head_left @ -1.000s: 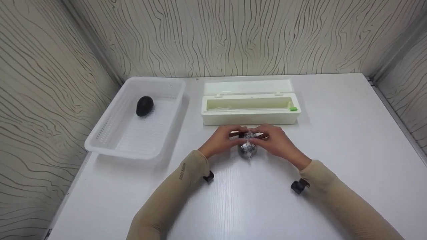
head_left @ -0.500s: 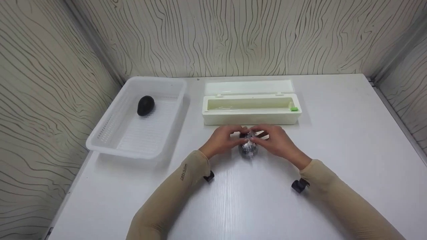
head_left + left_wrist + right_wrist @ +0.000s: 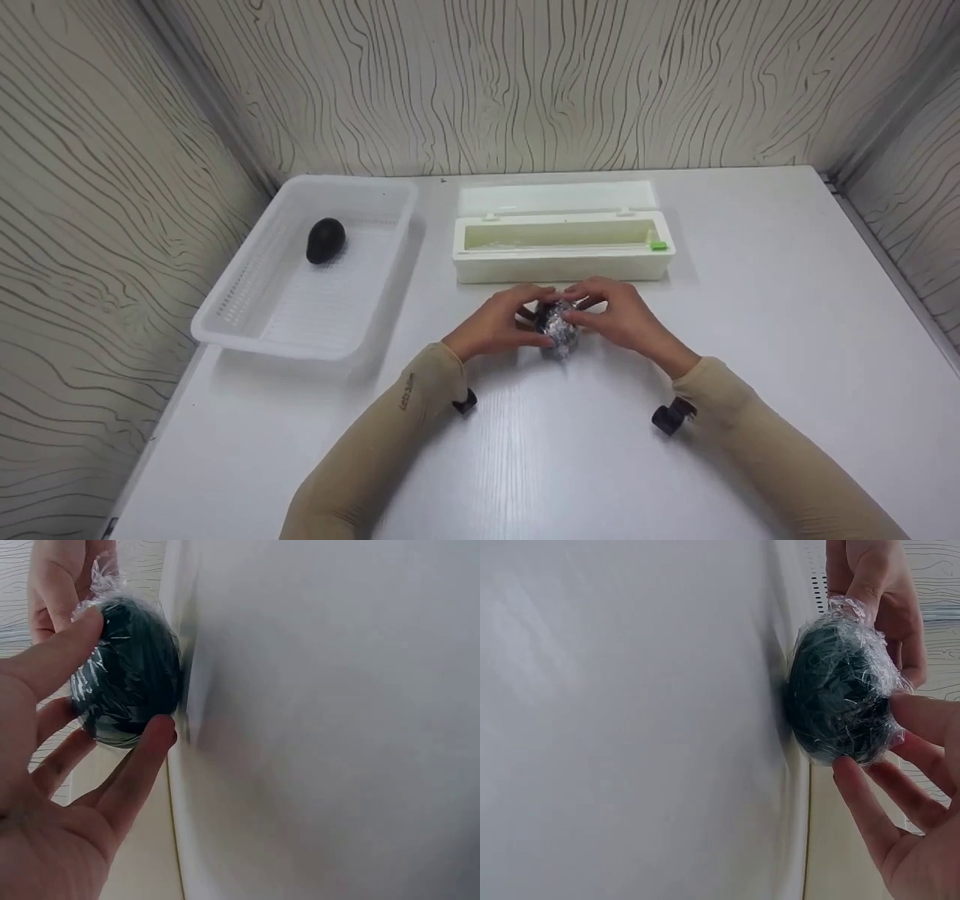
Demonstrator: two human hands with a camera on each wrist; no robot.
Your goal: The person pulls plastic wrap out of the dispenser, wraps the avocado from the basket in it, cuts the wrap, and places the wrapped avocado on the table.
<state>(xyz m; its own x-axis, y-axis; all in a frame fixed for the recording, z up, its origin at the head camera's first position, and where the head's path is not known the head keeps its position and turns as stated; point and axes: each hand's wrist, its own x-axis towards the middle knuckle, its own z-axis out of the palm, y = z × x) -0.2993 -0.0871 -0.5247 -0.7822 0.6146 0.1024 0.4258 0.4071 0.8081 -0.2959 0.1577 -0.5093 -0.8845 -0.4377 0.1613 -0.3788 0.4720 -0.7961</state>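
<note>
An avocado wrapped in crinkled cling film [image 3: 557,330] rests on the white table between both hands. My left hand [image 3: 499,324] grips its left side, thumb nearer me and fingers on the far side. From the right, my right hand [image 3: 622,319] pinches the film at the top with thumb and fingertips. In the left wrist view the dark green skin of the wrapped avocado [image 3: 131,675] shows through the film, with a gathered tuft of film near the right hand's fingers. The right wrist view shows loose, wrinkled film over the avocado [image 3: 844,694].
Just beyond the hands stands a long white cling film box [image 3: 562,268] with its lid [image 3: 555,197] folded back and a green slider [image 3: 658,246] at its right end. At left, a white plastic basket [image 3: 352,345] holds an unwrapped avocado [image 3: 325,241].
The left thumb has come down from the film at the top to the avocado's near left side. Film that stood up between the hands a second ago now lies flatter over the avocado.
</note>
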